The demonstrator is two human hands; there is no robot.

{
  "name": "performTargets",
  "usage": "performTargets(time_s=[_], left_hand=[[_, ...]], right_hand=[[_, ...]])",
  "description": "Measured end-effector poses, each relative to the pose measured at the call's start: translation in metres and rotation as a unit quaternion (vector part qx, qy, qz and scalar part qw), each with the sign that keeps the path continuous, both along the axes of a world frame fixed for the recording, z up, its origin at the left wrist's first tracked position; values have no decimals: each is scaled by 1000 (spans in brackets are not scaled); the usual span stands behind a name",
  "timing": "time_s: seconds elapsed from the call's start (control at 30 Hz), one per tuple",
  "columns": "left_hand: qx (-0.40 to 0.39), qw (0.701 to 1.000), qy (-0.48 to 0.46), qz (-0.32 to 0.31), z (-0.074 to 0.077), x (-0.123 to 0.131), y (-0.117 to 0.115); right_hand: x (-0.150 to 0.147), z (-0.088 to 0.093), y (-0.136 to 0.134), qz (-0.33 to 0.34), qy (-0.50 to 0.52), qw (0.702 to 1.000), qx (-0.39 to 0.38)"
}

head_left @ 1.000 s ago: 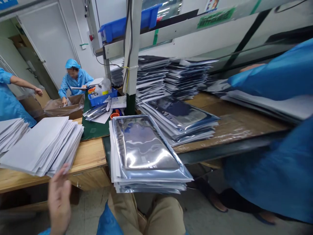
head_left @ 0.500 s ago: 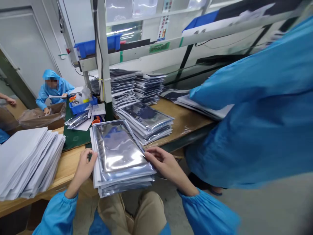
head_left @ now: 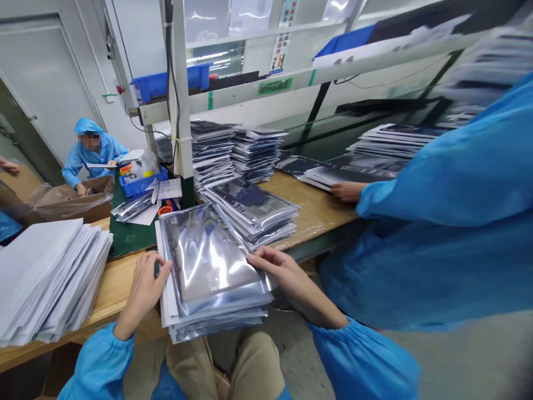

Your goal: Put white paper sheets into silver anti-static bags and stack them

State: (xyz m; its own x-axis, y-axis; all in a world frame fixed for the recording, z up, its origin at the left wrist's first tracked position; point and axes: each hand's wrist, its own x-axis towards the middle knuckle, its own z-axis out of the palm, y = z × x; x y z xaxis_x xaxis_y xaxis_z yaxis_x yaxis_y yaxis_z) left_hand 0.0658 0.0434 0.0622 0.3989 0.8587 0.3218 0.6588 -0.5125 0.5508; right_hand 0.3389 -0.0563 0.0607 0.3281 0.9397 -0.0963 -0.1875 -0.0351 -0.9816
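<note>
A stack of flat, shiny silver bags and white sheets stands in front of me, just above my knees. The top silver bag is creased and reflects the lights. My left hand is at its left edge, thumb and fingertips brought together there. On the opposite edge, my right hand pinches the same bag between thumb and fingers. Behind it, another pile of silver bags rests on the brown bench.
White sheets are piled on the wooden table at left. Taller bag stacks stand behind the post. A co-worker's blue sleeve takes up the right side. Another person sits beside a cardboard box.
The top bag has shifted slightly right at its lower end and creased. My left thumb has moved onto the stack's edge. The co-worker's arm has drawn back right, uncovering a hand and stacks.
</note>
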Motion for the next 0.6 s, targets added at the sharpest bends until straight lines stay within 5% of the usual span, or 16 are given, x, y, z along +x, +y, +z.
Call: performTargets(time_s=[0.2,0.47,0.6], left_hand=[[4,1000,-21,-1,-7,2,-3],[17,999,-24,29,-7,10,0],[29,999,-13,-17,3,11,7]], right_hand=[[10,10,-12,-17,92,995,-29],[-12,14,-21,155,182,971,-14],[-6,26,-46,96,193,976,-10]])
